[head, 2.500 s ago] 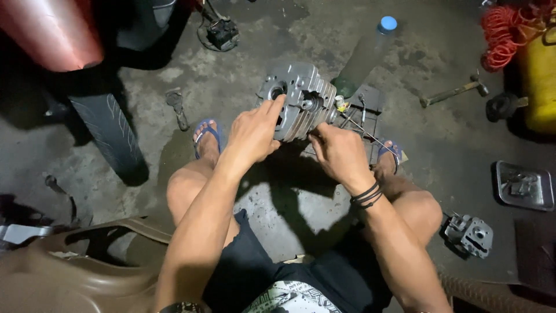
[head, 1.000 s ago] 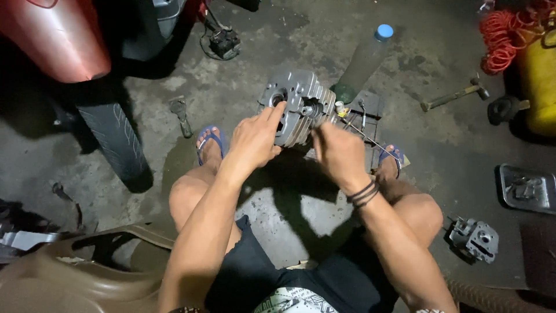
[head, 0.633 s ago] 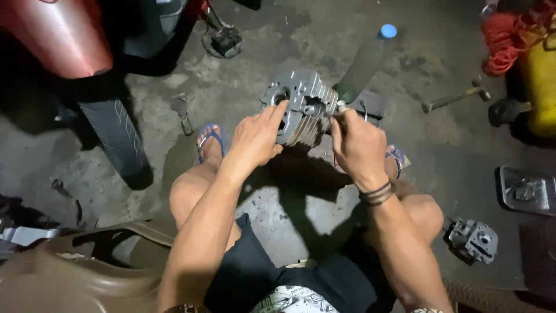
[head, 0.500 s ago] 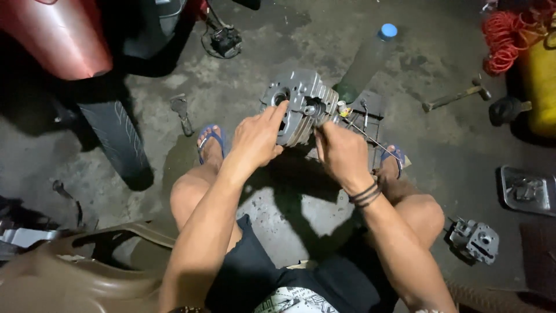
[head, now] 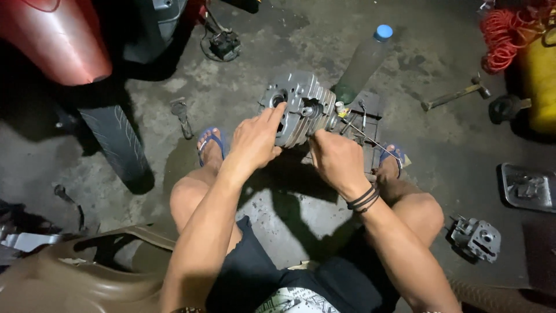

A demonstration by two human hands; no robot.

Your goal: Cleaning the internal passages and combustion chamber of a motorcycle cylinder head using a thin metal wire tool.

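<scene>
Hiding cylinder's [head: 298, 110] near face: hands

Finned engine cylinder, held up for inspection.
I find the grey metal cylinder [head: 298, 113] lying on its side above the concrete floor, between my knees; cooling fins run round its body, its bored end faces left, and thin studs project from its right end.

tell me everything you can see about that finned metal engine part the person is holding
The finned engine cylinder is grey, dull cast metal with rows of cooling fins and a round opening on its near-left face. It lies on its side, lifted above the stained concrete floor, between the person's feet. The left hand steadies its left end; the right hand works at its underside. Thin rods stick out to its right.
</scene>
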